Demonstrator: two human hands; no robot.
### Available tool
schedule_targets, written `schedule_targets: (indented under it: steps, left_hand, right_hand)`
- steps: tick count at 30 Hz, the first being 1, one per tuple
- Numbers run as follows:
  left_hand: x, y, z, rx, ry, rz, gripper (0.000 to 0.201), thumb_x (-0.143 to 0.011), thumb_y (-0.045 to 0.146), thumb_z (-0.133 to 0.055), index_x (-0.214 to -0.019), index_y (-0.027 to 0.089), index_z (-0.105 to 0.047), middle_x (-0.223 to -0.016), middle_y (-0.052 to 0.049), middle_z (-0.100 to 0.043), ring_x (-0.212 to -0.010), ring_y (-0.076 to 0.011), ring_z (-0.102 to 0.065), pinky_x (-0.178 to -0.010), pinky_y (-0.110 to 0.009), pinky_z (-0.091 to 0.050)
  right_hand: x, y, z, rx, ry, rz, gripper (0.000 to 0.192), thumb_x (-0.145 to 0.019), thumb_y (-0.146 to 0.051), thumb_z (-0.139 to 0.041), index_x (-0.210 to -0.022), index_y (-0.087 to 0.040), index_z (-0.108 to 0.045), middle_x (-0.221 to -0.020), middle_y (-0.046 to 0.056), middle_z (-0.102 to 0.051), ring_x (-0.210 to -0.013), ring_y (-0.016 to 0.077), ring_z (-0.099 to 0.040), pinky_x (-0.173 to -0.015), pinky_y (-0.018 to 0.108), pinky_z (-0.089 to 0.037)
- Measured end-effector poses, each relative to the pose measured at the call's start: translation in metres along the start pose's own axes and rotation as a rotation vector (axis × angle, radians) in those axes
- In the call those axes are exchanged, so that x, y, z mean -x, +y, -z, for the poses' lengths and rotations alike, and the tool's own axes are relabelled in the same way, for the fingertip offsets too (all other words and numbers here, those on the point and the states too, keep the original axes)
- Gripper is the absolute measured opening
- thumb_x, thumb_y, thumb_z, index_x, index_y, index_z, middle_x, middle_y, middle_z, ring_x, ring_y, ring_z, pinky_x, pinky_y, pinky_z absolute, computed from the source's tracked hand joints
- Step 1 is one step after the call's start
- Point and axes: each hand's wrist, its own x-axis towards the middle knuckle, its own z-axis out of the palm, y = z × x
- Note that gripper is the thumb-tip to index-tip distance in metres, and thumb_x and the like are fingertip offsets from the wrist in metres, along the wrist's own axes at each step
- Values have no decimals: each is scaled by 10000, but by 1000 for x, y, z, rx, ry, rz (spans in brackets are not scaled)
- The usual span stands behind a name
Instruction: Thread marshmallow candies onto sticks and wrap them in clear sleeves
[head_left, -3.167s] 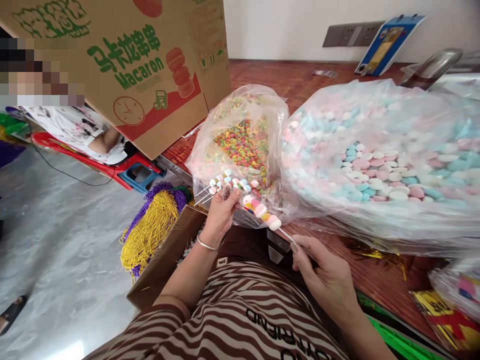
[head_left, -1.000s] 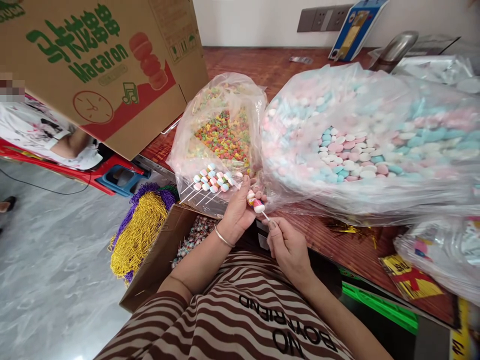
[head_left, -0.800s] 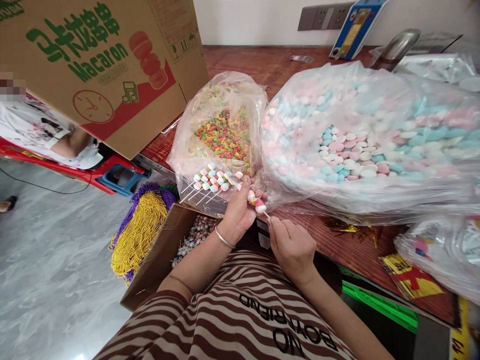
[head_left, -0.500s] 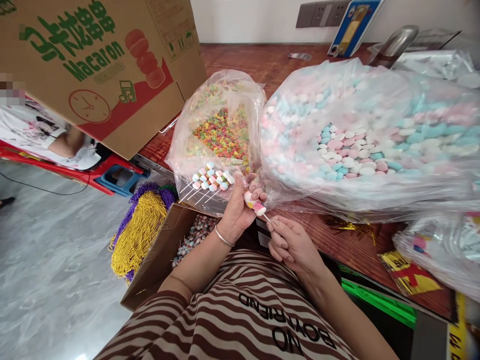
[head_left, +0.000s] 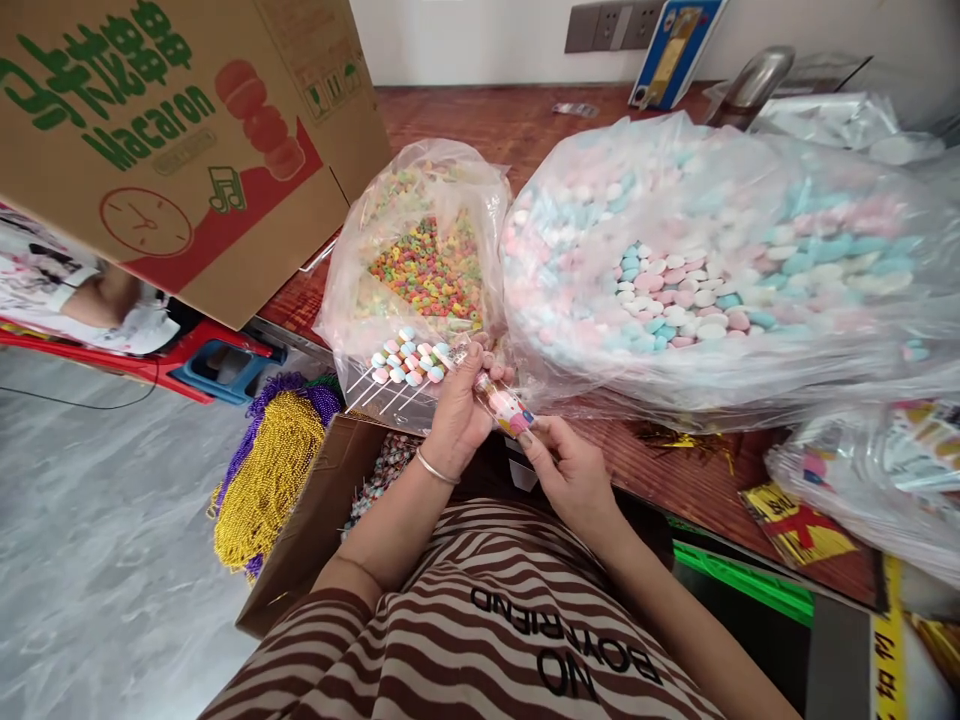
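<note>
Nearest to us, our left hand (head_left: 457,420) is closed around a bundle of candy skewers (head_left: 405,362), their white sticks fanning out to the left and their pastel pieces showing above the thumb. Our right hand (head_left: 570,478) sits just beside it, fingertips pinched on the lower end of a single candy skewer (head_left: 504,405), whose upper end rests against the left hand's fingers. The two hands are close together, joined by that skewer.

Below the left wrist we note an open cardboard box (head_left: 315,520) holding more candy pieces, and beside it a heap of gold and purple bead strings (head_left: 270,470).

Behind the hands, on the wooden table (head_left: 517,125), stands an open clear bag of multicoloured ring candies (head_left: 427,265). Touching it on the right lies a large clear bag of pink, blue and white candies (head_left: 697,290).

Farther left, a carton printed "Macaron" (head_left: 180,130) overhangs the table edge.
</note>
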Motion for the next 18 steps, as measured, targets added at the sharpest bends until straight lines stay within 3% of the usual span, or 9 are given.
schedule_targets:
  steps: [2, 6, 9, 14, 18]
  left_hand:
    - [-4, 5, -3, -1, 21, -29, 130, -857, 257, -776, -913, 188, -681, -641, 81, -514, -502, -34, -486, -622, -188, -505]
    - [2, -10, -5, 26, -15, -4, 187, -843, 294, -795, -916, 175, -670, -593, 95, -426, -456, -21, -397, -513, -152, -431]
    - [13, -29, -4, -23, -78, 89, 243, -846, 349, -791, -944, 168, -662, -601, 90, -435, -457, -20, -382, -512, -152, -426]
    - [30, -37, 3, -203, -132, 137, 312, -827, 350, -798, -1051, 176, -669, -746, 14, -631, -677, -98, -618, -676, -210, -509]
    - [36, -39, 9, -270, -128, 145, 274, -801, 293, -807, -1013, 157, -698, -692, 1, -646, -811, -157, -685, -779, -246, -522]
  right_hand:
    - [7, 1, 1, 170, 19, 115, 221, -1038, -312, -483, -1093, -181, -653, -812, 32, -718, -670, 153, -631, -633, 257, -436]
    - [14, 3, -7, 481, 114, 297, 274, -1053, -241, -419, -919, -166, -646, -616, 14, -646, -500, 134, -575, -530, 264, -339]
    - [10, 5, -16, 508, 174, 262, 309, -1056, -247, -398, -819, -181, -584, -574, 4, -607, -466, 129, -549, -501, 262, -298]
    - [6, 12, -21, 471, 224, 151, 303, -1063, -271, -371, -882, -177, -595, -632, 27, -664, -488, 147, -587, -509, 253, -335]
    - [8, 15, -23, 409, 245, 108, 301, -1067, -300, -364, -1155, -152, -612, -991, 132, -785, -664, 189, -718, -564, 262, -465]
